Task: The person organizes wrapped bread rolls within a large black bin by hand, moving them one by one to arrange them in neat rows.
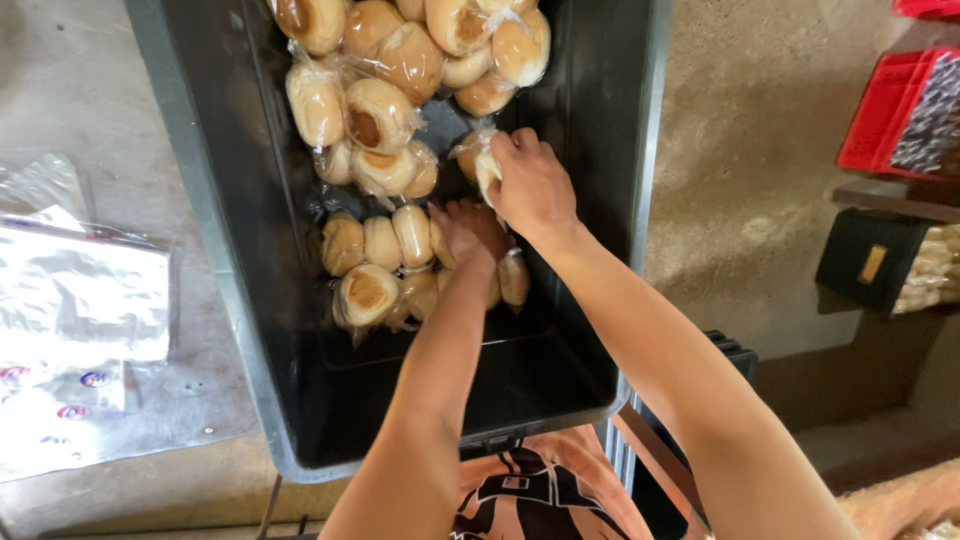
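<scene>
Head view, looking down into a deep black plastic crate (590, 200) that sits on a grey metal table (120, 120). The crate holds many clear plastic bags of round golden-brown bread rolls (380, 110), piled thick at the far end and thinner toward the near wall, where bare black floor shows. Right hand (532, 185) is closed around one such bag, the bag of rolls in the right hand (480, 160), fingers curled over its top right of the crate's middle; whether it is lifted or resting on the floor cannot be told. Left hand (468, 232) lies flat, fingers spread and pressed down on the near cluster of bagged rolls (385, 265), just beside the right wrist. Judged handling: each bag should be light, soft and easily squashed, so a firm squeeze would likely dent the rolls; the film looks smooth and crinkly, probably slippery, with loose gathered ends. Best hold is likely the bunched film at the top, or a loose cupped grip under the bag. Appearance: rolls pale tan on the sides, darker brown on the crowns, several per bag, film glinting. Left on the table lies a stack of flat empty clear plastic bags (80, 300). Far right, a red plastic crate (880, 120) on a shelf, apart from the work.
</scene>
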